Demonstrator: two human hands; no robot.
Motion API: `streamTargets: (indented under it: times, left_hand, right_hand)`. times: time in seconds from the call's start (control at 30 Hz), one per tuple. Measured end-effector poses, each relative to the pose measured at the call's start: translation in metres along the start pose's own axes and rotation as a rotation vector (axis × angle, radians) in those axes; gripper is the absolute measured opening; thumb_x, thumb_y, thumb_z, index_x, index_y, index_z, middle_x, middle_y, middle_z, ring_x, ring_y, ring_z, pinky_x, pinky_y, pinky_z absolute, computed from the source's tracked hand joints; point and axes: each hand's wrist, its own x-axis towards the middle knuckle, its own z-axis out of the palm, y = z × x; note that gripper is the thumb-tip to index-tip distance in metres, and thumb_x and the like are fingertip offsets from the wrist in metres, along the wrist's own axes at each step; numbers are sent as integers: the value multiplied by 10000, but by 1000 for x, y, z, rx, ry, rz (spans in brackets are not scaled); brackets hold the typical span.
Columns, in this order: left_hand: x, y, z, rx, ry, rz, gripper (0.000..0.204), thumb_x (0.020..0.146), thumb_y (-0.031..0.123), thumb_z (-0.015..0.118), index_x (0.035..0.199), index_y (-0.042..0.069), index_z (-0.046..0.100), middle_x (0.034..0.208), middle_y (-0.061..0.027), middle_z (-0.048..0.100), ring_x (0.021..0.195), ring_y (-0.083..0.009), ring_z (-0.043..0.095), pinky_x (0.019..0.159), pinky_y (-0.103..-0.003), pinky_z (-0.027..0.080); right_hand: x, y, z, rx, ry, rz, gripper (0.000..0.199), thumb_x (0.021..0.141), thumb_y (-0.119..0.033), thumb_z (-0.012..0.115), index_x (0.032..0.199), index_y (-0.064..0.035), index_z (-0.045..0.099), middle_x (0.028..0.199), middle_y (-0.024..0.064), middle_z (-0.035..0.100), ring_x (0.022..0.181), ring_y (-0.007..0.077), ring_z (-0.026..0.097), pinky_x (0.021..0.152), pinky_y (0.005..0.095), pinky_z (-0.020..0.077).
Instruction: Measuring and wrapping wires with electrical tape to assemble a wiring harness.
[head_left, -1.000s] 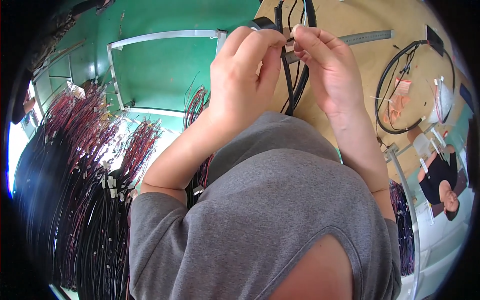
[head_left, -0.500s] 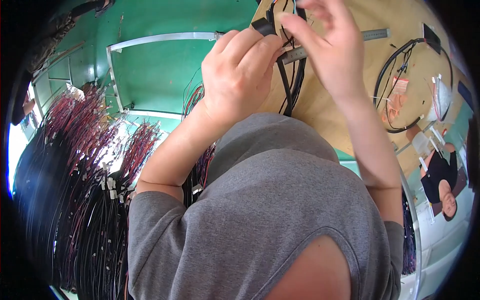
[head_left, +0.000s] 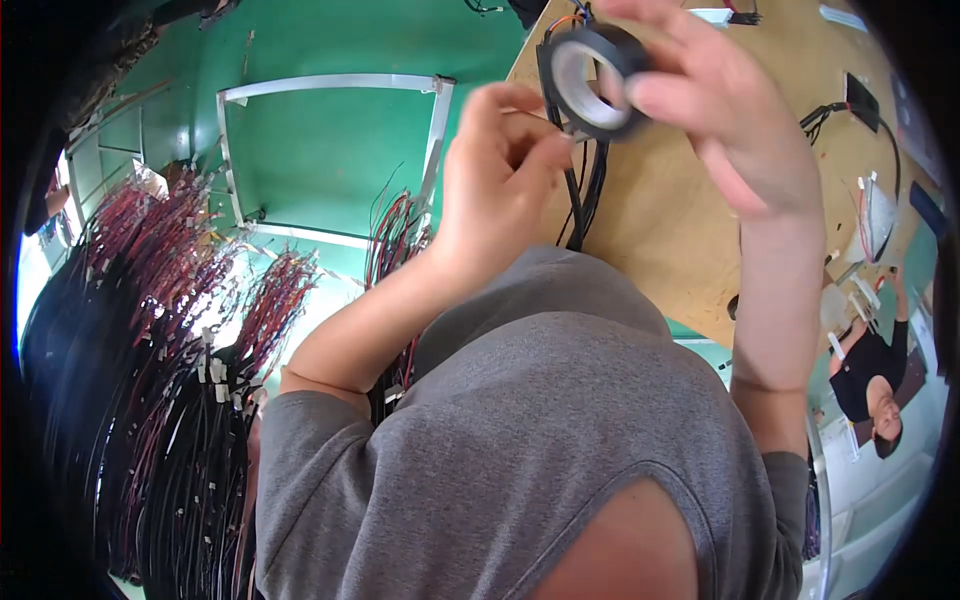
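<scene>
My right hand (head_left: 735, 115) holds a roll of black tape (head_left: 592, 78) by its rim, raised over a tan wooden board (head_left: 680, 210). My left hand (head_left: 500, 175) pinches a bundle of black wires (head_left: 583, 195) just below the roll, fingertips pressed together on it. The bundle hangs down along the board's edge and disappears behind my grey shirt (head_left: 540, 440). Whether a strip of tape runs from the roll to the bundle is too small to tell.
Many red and black wire harnesses (head_left: 150, 380) hang in rows at the left. A white metal frame (head_left: 330, 85) lies on the green floor. More cables and connectors (head_left: 850, 110) sit on the board's right side. Another person (head_left: 880, 385) is at the far right.
My right hand has lifted away from the bundle and turned, bringing the tape roll up into full view. My left hand has kept its pinch on the wires.
</scene>
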Motion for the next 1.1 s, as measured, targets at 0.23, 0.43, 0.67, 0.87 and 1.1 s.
streamTargets:
  times: [0.23,0.43,0.67,0.87,1.1]
  left_hand:
    - [12,8,-4,-510,-493,-685,139,784,64,545,902,8,498,715,-21,539,684,-98,541,636,-208,439]
    - [14,12,7,-401,-622,-677,109,791,82,536,847,5,484,706,-22,528,683,-92,534,621,-198,416]
    - [11,11,18,73,-509,-389,100,821,106,504,808,14,466,674,2,499,601,-52,459,544,-181,379]
    - [4,11,23,380,-353,28,116,789,89,513,739,-6,471,552,-88,485,468,-152,460,439,-278,369]
    - [8,25,19,-198,-696,-481,178,841,168,470,722,36,467,654,24,443,634,-40,413,579,-181,332]
  right_hand:
    - [-54,7,-17,-124,79,248,406,859,-366,405,832,19,530,619,46,528,501,70,464,492,193,354]
    - [-61,10,-10,-217,-16,504,262,799,-146,518,962,59,506,625,33,538,525,60,484,509,192,374]
    - [-54,8,2,-585,-27,366,178,775,-148,502,860,2,544,579,63,529,513,104,497,509,243,392]
    - [-49,-1,-6,-605,-95,413,175,758,-167,522,792,3,549,586,93,523,521,132,516,505,254,391]
    - [-53,13,-25,-31,-344,414,149,801,-116,506,693,-12,497,591,0,509,528,67,503,504,206,389]
